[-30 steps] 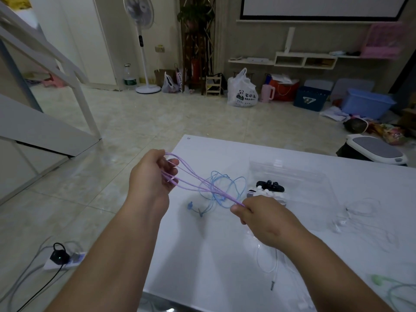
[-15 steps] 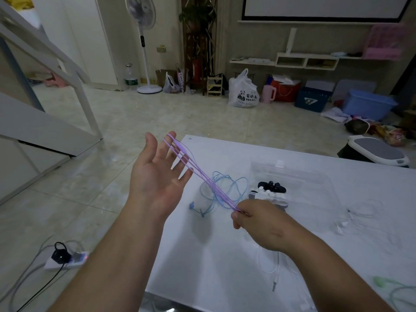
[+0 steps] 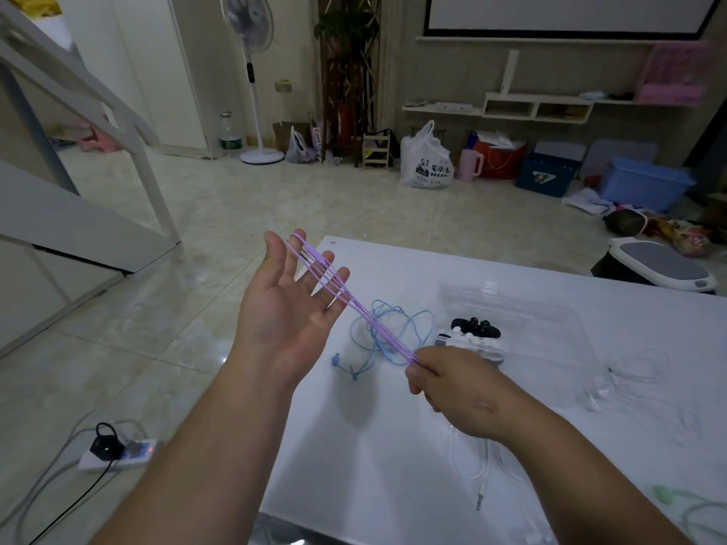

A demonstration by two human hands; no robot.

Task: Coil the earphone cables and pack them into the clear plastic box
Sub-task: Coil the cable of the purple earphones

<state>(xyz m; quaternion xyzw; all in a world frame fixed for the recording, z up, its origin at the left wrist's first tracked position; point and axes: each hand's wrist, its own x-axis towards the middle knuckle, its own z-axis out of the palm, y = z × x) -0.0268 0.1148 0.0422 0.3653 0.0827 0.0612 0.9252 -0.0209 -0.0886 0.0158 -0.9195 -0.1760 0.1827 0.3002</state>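
While spread left grip and pinching right grip stretch purple cable, blue cable lies uncoiled; 2 coils appear boxed.

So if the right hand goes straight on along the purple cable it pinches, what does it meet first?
Probably the left hand, whose fingers carry the looped purple earphone cable. The blue earphone cable lies lower on the table, so the right hand likely passes above it.
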